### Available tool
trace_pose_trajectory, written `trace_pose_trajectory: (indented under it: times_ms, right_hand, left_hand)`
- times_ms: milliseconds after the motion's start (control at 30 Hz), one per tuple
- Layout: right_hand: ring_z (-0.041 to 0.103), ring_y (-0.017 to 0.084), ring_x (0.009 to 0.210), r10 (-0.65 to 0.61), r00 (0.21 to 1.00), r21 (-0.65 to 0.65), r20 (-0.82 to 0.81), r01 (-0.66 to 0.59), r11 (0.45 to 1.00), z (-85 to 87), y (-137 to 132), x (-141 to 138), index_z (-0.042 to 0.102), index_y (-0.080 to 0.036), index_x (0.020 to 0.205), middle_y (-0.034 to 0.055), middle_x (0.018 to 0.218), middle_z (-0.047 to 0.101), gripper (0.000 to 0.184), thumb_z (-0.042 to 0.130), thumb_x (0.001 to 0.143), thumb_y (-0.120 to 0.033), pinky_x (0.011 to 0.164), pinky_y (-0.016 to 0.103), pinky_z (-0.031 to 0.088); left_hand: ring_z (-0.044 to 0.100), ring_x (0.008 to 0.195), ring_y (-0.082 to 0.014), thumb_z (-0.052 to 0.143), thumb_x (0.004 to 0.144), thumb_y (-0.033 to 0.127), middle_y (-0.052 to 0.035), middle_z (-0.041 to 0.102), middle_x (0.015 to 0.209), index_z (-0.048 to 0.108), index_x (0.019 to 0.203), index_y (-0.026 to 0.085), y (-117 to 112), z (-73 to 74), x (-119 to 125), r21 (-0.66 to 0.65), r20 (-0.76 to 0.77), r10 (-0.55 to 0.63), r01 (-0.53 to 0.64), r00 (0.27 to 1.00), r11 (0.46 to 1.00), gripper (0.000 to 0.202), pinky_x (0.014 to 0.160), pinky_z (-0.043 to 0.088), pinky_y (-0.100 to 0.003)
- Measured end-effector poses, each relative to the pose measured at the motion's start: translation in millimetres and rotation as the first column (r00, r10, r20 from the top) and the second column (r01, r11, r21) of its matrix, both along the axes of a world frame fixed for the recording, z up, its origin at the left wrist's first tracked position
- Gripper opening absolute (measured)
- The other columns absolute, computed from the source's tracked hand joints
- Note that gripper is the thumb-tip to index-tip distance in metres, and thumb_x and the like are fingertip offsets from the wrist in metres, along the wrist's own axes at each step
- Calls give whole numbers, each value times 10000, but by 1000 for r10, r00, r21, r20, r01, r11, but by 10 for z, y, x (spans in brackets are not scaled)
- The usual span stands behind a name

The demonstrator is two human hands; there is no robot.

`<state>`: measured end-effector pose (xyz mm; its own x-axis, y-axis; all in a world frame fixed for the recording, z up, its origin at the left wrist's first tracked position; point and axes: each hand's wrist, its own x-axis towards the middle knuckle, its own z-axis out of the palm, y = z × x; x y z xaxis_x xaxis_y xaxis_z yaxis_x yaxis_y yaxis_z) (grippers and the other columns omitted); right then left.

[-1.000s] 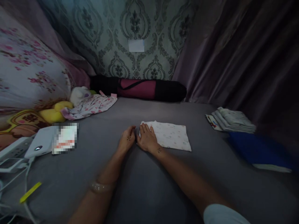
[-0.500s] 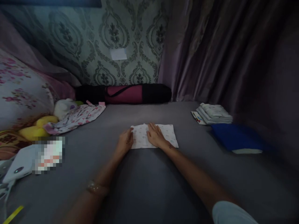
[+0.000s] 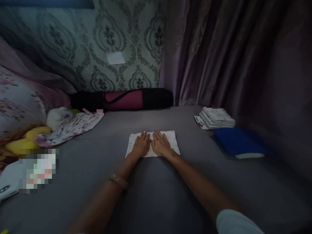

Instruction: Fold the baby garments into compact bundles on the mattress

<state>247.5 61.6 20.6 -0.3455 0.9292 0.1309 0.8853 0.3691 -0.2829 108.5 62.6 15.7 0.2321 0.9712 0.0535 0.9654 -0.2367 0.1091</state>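
Note:
A white cloth (image 3: 173,143) with a faint print lies folded into a flat rectangle on the grey bed sheet (image 3: 156,188). My left hand (image 3: 141,144) rests flat on its left half, fingers stretched away from me. Beside it, my right hand (image 3: 161,143) presses flat on the middle of the cloth, its fingers also straight. The two hands almost touch at the thumbs. Neither holds anything, and the cloth under the palms is hidden.
To the right sit a stack of folded cloths (image 3: 218,118) and a folded blue cloth (image 3: 240,143). On the left lie a printed garment (image 3: 75,128), a yellow plush toy (image 3: 26,141) and a pale device (image 3: 11,175). A black and maroon long bag (image 3: 126,100) lies along the wall.
My left hand has moved from the cloth's left edge onto the cloth, next to my right hand, and now lies flat. The view has shifted slightly right.

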Motion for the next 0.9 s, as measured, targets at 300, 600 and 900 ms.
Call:
trace_pose_trajectory:
  times_ms: [300,600,900]
  right_hand:
    - [474,272,1202,-269,963,79,0,268,960,155,-23,833,518,-59,1278,208,1272,552,464,364,927,-320,1012,368,317]
    - [636,244,928,-438,896,-250,72,442,861,156,-77,1120,664,-138,997,162,1018,681,459,386,901,-490,726,297,425]
    - [647,246,927,-400,911,-248,98,412,877,151,-16,940,670,-160,994,148,988,690,335,470,873,-400,719,303,442]
  left_hand:
    - [527,1172,-294,331,942,361,-218,497,1324,460,1291,71,-155,31,-747,102,30,212,-214,977,971,471,955,412,-398]
    - [574,1059,-253,389,909,227,-174,554,1226,515,1195,95,-180,49,-765,191,121,145,-166,982,967,339,910,431,-357]
    - [474,1246,-228,370,904,148,-152,568,1276,537,1198,107,-15,116,45,198,168,-74,39,983,979,340,1055,340,-366]
